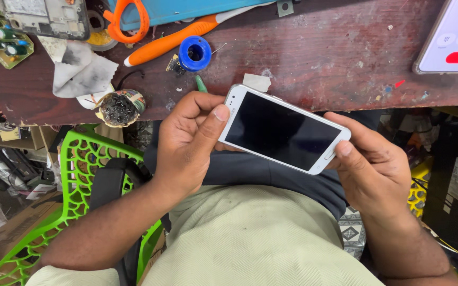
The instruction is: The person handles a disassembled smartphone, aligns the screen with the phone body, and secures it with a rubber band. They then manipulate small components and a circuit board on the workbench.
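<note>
Both hands, left hand [186, 140] and right hand [372, 169], clamp white phone [284, 130] ends (beyond bench edge [319, 103]).

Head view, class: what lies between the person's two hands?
A white phone spans the gap; the left hand grips one end, the right hand the other, in the head view.

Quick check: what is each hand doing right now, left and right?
Left hand: closed on the top end of the white phone, thumb on its face.
Right hand: closed on the phone's bottom end.
</note>
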A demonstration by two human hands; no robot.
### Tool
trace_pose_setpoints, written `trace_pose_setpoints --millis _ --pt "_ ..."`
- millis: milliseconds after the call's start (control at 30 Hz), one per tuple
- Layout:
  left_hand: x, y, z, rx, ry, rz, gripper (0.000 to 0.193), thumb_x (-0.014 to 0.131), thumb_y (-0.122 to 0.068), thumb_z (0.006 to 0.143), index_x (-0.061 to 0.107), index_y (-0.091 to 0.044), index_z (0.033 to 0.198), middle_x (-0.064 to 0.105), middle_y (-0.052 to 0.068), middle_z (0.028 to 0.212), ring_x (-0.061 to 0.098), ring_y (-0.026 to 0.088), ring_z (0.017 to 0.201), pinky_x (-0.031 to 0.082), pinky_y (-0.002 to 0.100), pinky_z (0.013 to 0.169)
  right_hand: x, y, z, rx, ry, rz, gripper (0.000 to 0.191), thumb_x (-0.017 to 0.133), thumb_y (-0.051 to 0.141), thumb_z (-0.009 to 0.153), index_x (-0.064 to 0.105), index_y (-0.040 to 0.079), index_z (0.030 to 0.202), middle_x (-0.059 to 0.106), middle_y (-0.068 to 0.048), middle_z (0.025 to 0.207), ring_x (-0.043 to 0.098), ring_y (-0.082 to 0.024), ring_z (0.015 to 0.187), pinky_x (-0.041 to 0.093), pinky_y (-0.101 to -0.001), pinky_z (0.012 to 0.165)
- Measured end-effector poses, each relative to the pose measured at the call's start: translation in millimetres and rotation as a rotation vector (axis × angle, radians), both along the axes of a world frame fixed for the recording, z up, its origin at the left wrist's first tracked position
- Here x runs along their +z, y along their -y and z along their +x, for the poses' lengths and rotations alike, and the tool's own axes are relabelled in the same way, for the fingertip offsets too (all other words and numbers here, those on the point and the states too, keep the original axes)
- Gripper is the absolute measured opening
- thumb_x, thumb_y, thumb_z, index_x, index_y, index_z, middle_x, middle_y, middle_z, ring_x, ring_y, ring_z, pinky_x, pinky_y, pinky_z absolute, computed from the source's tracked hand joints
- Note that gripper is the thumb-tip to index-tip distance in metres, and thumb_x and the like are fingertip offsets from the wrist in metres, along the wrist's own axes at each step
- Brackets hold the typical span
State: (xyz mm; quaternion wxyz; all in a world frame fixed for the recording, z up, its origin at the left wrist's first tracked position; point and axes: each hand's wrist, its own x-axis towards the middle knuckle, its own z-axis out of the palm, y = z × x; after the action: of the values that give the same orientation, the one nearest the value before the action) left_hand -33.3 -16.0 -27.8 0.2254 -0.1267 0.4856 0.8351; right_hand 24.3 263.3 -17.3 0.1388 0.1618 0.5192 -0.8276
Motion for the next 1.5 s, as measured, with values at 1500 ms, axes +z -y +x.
trace_pose_setpoints --millis 1500 --pt "7 3 3 -0.010 -0.048 -0.016 0.016 0.062 -0.003 0.111 0.055 0.001 0.125 0.068 0.005 0.096 0.056 0.001 0.078 0.045 0.019 0.070 11 1 -10 0.082 -0.020 0.147 0.071 0.066 -0.016 0.090 0.043 -0.009 0.157 0.064 -0.022 0.139 0.066 -0.026 0.126 0.055 -0.0369 0.107"
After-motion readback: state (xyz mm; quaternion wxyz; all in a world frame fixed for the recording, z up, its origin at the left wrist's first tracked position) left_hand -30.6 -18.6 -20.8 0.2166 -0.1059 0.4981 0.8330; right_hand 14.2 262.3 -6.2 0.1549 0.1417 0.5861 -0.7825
